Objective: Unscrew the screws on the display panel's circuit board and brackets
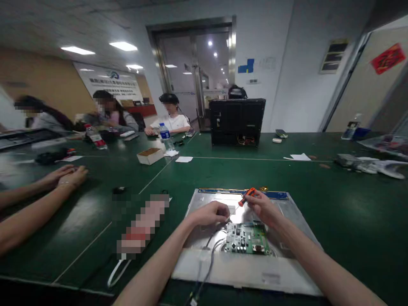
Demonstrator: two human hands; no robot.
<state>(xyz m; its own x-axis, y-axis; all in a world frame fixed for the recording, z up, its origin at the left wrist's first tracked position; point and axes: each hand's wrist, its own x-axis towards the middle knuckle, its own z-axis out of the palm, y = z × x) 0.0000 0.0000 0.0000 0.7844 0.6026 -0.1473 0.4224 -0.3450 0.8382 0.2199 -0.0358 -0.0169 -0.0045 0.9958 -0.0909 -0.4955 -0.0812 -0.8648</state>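
Note:
My right hand [263,207] is closed round an orange and black screwdriver [247,196], whose thin shaft slants down to the left. Its tip ends near the fingers of my left hand [214,213], which are pinched together at the upper left corner of a green circuit board [247,238]. What those fingers hold, if anything, is hidden. The board sits on the metal back of a flat display panel [207,265], which has a blue strip [274,195] along its far edge. Dark cables [213,255] run from the board's left side toward the near table edge.
The panel lies on a green table [357,238]. A blurred-out pinkish object [143,225] with a white strap lies left. Farther back are a small box [150,156], a water bottle [165,135] and a black cabinet [237,122]. Another person's hands [70,176] rest at left; several people sit beyond.

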